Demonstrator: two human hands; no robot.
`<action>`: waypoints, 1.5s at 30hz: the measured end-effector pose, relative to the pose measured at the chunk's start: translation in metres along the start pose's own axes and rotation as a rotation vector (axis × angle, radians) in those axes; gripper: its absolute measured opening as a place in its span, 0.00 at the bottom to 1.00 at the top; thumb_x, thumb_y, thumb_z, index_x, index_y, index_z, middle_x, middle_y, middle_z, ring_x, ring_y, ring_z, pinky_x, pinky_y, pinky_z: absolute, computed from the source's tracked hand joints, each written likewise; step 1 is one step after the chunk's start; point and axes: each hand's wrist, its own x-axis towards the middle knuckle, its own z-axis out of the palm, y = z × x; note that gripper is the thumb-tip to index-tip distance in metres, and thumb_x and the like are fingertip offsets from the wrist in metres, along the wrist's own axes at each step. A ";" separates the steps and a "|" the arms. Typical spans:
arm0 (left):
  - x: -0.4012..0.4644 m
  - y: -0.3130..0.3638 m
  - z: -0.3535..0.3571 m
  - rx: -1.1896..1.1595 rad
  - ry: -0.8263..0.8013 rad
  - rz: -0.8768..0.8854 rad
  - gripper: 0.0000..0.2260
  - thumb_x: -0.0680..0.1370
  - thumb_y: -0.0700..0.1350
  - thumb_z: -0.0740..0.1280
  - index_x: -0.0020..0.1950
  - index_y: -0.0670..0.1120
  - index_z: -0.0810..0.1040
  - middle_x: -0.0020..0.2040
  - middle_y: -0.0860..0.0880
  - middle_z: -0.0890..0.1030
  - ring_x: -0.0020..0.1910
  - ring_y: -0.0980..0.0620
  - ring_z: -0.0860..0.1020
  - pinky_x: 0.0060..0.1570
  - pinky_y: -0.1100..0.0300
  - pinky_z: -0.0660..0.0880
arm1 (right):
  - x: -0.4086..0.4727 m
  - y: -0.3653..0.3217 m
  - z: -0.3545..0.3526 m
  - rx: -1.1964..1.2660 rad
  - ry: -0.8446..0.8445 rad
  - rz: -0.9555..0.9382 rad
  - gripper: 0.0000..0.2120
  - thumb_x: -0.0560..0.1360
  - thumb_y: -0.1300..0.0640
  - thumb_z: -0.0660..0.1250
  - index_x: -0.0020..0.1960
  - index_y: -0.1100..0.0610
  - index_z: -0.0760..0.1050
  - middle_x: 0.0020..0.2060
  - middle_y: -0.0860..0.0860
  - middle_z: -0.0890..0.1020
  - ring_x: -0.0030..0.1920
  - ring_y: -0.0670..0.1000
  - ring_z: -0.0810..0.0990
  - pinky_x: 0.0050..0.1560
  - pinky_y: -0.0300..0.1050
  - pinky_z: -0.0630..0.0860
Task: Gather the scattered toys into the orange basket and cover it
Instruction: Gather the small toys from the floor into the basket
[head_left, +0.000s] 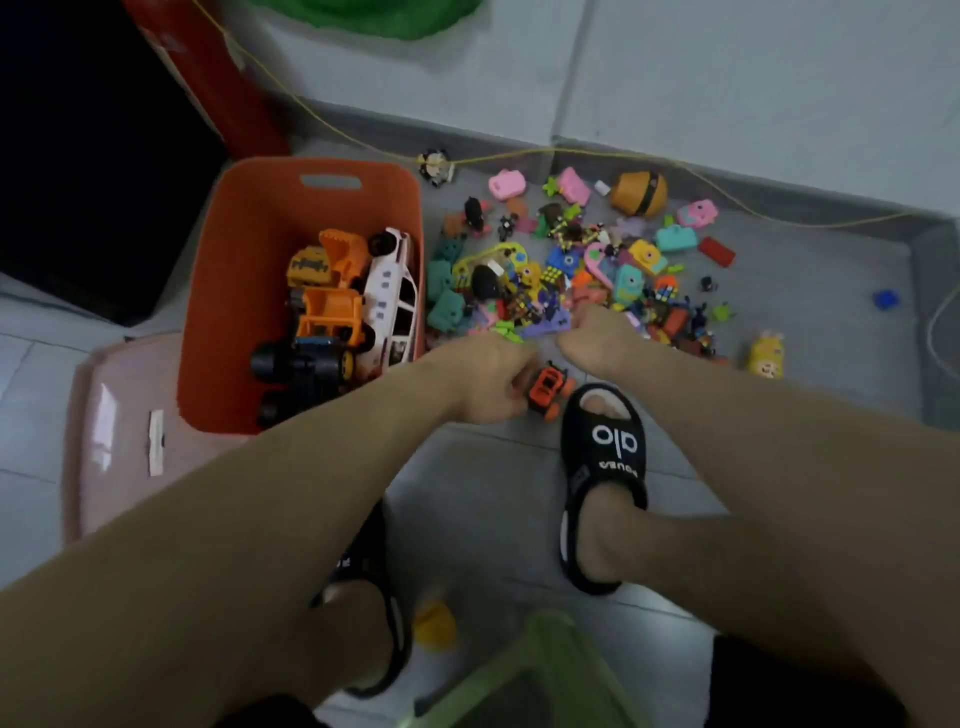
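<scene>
At centre left the orange basket (244, 291) stands open on the floor, holding orange diggers (332, 291), a white car (392, 296) and a black-wheeled truck (301, 364). A pink lid (111, 431) lies flat at lower left, partly under the basket. Right of the basket, across the upper middle, sits the heap of small toys (571, 270), with a yellow cord (519, 156) running behind it. A small orange car (545, 387) lies by a black slipper (605, 467). Both arms reach into the heap's near edge: the left hand (483, 379) has its fingers curled under beside that car, the right hand (597, 338) is bunched among the pieces; I cannot tell what either one is holding
</scene>
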 end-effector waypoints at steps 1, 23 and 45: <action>-0.006 0.006 0.015 0.027 -0.081 0.016 0.09 0.74 0.47 0.69 0.51 0.46 0.75 0.47 0.46 0.79 0.47 0.45 0.76 0.39 0.59 0.65 | -0.005 0.009 0.019 0.023 -0.009 0.008 0.06 0.76 0.58 0.62 0.43 0.61 0.71 0.40 0.59 0.78 0.38 0.58 0.76 0.31 0.42 0.66; -0.071 -0.015 0.241 -0.410 -0.665 -0.699 0.23 0.85 0.44 0.51 0.80 0.43 0.53 0.77 0.38 0.60 0.72 0.38 0.67 0.70 0.47 0.65 | 0.003 0.047 0.181 0.048 -0.348 0.115 0.26 0.80 0.54 0.58 0.77 0.56 0.59 0.74 0.58 0.65 0.70 0.60 0.69 0.66 0.48 0.69; 0.053 -0.034 0.132 -0.554 -0.126 -0.680 0.22 0.74 0.48 0.70 0.63 0.40 0.71 0.60 0.40 0.77 0.59 0.42 0.76 0.47 0.59 0.69 | 0.064 0.015 0.075 -0.078 -0.102 -0.033 0.24 0.79 0.55 0.59 0.75 0.55 0.64 0.71 0.58 0.68 0.63 0.62 0.74 0.61 0.52 0.75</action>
